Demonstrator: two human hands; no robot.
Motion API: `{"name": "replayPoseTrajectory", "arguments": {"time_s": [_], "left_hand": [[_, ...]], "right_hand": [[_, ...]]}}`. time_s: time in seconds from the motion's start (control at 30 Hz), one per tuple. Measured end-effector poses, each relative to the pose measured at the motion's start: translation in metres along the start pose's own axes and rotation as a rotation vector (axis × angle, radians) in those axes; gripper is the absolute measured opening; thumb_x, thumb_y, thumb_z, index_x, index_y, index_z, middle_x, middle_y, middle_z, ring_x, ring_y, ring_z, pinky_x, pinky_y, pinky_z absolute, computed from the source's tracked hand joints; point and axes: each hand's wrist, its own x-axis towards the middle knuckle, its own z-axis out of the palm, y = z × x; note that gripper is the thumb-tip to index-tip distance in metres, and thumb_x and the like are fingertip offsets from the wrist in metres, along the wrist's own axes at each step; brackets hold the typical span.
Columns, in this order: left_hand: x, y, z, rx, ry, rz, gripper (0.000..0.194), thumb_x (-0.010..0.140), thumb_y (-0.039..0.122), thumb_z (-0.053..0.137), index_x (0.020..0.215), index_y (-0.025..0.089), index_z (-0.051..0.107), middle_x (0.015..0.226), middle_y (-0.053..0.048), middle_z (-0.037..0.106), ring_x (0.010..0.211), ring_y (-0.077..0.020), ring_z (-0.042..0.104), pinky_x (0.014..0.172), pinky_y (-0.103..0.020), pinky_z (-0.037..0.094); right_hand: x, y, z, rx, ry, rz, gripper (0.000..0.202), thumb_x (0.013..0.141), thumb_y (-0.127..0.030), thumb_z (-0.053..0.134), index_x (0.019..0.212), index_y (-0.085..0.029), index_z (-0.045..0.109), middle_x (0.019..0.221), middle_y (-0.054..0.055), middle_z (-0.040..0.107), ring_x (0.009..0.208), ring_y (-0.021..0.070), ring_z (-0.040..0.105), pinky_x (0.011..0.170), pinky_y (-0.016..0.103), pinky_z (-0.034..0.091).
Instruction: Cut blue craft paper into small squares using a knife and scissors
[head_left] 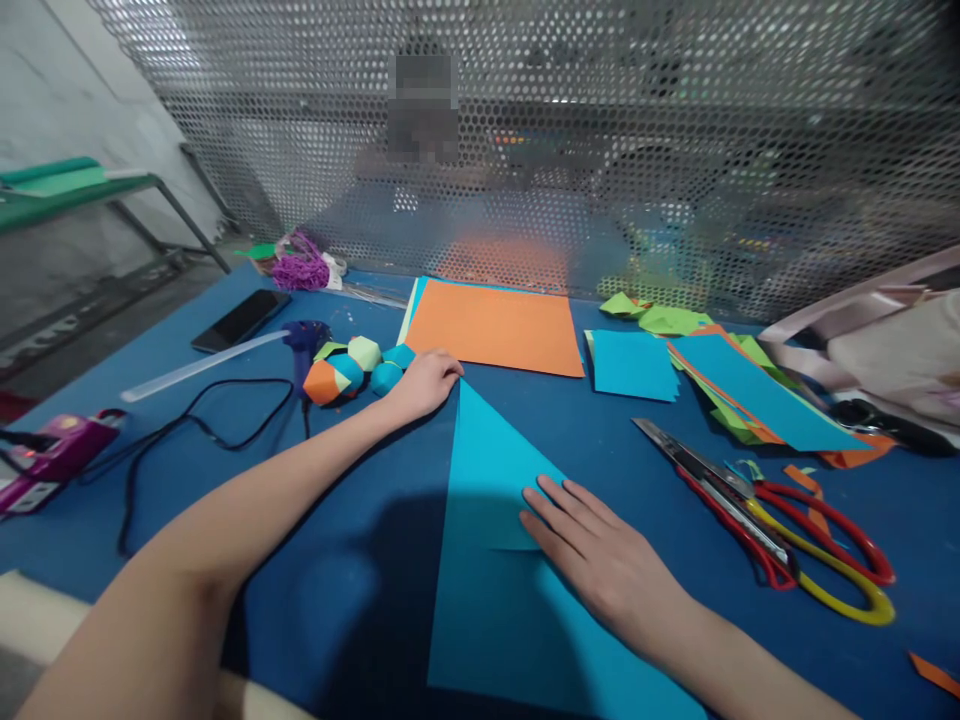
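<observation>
A large blue paper sheet (487, 610) lies on the table, folded along a slanting edge that runs from its top tip down to the right. At that top tip my left hand (429, 385) has its fingers closed on the paper. My right hand (600, 550) rests flat on the slanting edge, its fingers spread slightly. Just left of my left hand sit small faceted paper shapes (322, 382) in orange, blue and pale green. Behind the blue sheet is a stack of large sheets with an orange sheet (499, 325) on top.
Scissors (847, 590) and a cutter (720, 490) lie at the right, near blue paper squares (634, 365) and strips (765, 390). A glue gun (301, 355), phone (241, 320), cable and purple device (56, 465) are at the left. Perforated metal stands behind.
</observation>
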Motion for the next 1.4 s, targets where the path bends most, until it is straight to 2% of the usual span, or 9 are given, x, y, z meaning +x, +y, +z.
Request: {"name": "replayPoseTrajectory", "arguments": {"time_s": [0.3,0.47,0.67,0.87,0.97,1.07,1.13,1.23,1.4], "left_hand": [[-0.003,0.000,-0.008,-0.075,-0.018,-0.053,0.031,0.081,0.005,0.047,0.093,0.017,0.074,0.099,-0.005,0.074,0.094,-0.0193,0.067,0.088,-0.032,0.052],[-0.004,0.001,-0.014,-0.161,-0.085,-0.046,0.035,0.079,0.006,0.048,0.095,0.022,0.074,0.094,0.000,0.077,0.083,-0.0151,0.070,0.076,-0.025,0.054],[-0.004,0.003,-0.034,-0.260,-0.186,-0.007,0.038,0.076,0.007,0.050,0.103,0.017,0.074,0.096,-0.002,0.077,0.080,-0.0129,0.070,0.071,-0.020,0.053],[-0.004,0.004,-0.032,-0.249,-0.217,0.019,0.028,0.083,0.013,0.050,0.096,0.017,0.075,0.072,0.002,0.073,0.062,-0.0114,0.065,0.058,-0.019,0.048],[-0.003,0.004,-0.023,-0.197,-0.172,0.041,0.025,0.085,0.014,0.051,0.091,0.021,0.074,0.081,0.002,0.075,0.072,-0.0131,0.067,0.068,-0.022,0.049],[-0.002,0.004,-0.015,-0.145,-0.123,0.059,0.023,0.085,0.013,0.053,0.090,0.022,0.073,0.093,0.001,0.076,0.088,-0.0161,0.068,0.081,-0.024,0.048],[-0.002,0.004,-0.012,-0.116,-0.087,0.049,0.022,0.086,0.013,0.053,0.093,0.021,0.072,0.096,-0.001,0.075,0.092,-0.0177,0.067,0.083,-0.026,0.047],[-0.003,0.004,-0.009,-0.084,-0.045,0.025,0.022,0.085,0.010,0.051,0.094,0.018,0.070,0.092,-0.003,0.074,0.087,-0.0187,0.067,0.081,-0.028,0.048],[-0.002,0.004,-0.004,-0.066,-0.014,0.018,0.023,0.083,0.006,0.050,0.091,0.013,0.070,0.090,-0.008,0.074,0.086,-0.0206,0.068,0.081,-0.031,0.050]], "right_hand": [[-0.001,0.003,0.000,0.061,0.009,0.006,0.041,0.091,-0.005,0.043,0.125,-0.014,0.064,0.130,0.013,0.064,0.123,0.0297,0.058,0.095,0.047,0.056],[0.000,0.004,0.000,0.047,0.023,-0.001,0.038,0.092,-0.005,0.043,0.121,-0.013,0.066,0.127,0.012,0.066,0.121,0.0293,0.060,0.094,0.046,0.057],[-0.002,0.003,0.002,0.039,0.031,0.020,0.040,0.090,-0.003,0.043,0.121,-0.015,0.066,0.126,0.010,0.067,0.121,0.0274,0.060,0.094,0.046,0.057],[0.012,0.001,-0.010,-0.021,0.049,0.087,0.034,0.094,-0.013,0.042,0.117,-0.014,0.067,0.118,0.013,0.071,0.104,0.0268,0.069,0.087,0.045,0.057],[0.027,0.004,-0.019,-0.113,-0.003,0.123,0.034,0.095,-0.021,0.041,0.114,-0.011,0.067,0.106,0.017,0.074,0.088,0.0284,0.072,0.078,0.044,0.059],[0.035,0.009,-0.022,-0.167,0.009,0.110,0.035,0.092,-0.013,0.038,0.113,-0.011,0.067,0.103,0.019,0.073,0.085,0.0292,0.072,0.077,0.043,0.059],[0.034,0.011,-0.018,-0.159,0.057,0.101,0.044,0.089,-0.005,0.037,0.127,-0.010,0.059,0.108,0.020,0.072,0.087,0.0287,0.072,0.074,0.040,0.060],[0.025,0.011,-0.011,-0.130,0.100,0.142,0.063,0.090,-0.001,0.035,0.152,-0.009,0.029,0.117,0.022,0.069,0.095,0.0301,0.072,0.071,0.038,0.062],[0.017,0.008,-0.010,-0.104,0.026,0.185,0.068,0.091,0.001,0.030,0.156,-0.010,0.012,0.136,0.025,0.055,0.122,0.0357,0.058,0.085,0.046,0.061]]}}
